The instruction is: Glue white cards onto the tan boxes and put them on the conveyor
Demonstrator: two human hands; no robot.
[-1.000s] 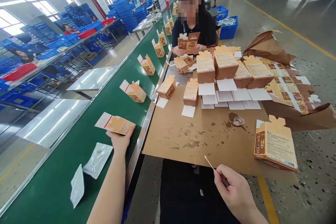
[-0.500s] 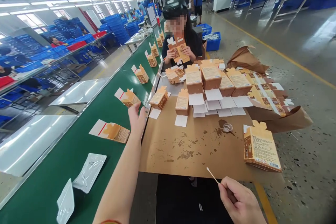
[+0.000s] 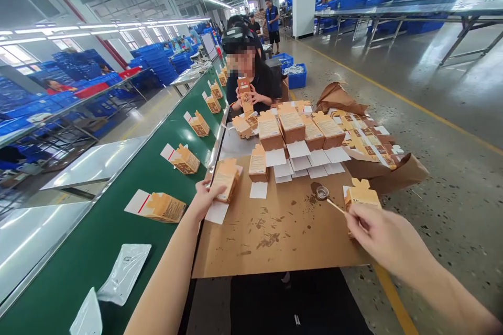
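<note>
My left hand is closed on the near left side of a brown-and-cream carton, with the thumb over its printed face. A white flap of this carton hangs over the cardboard sheet. Between the thumb and fingers of my right hand is a thin cotton swab. Its tip points left and reaches the rim of a small clear dish; whether it touches liquid I cannot tell. Behind my right hand stands another carton, partly covered by it.
Several cartons are stacked at the back, white flaps forward. A row of open cartons stands on the green conveyor belt, near silvery pouches. Across the table a person holds a carton. Brown wrapping paper lies at right.
My left hand has moved from a carton on the belt to one on the cardboard. My right hand has carried the swab forward to the dish. The view has shifted right.
</note>
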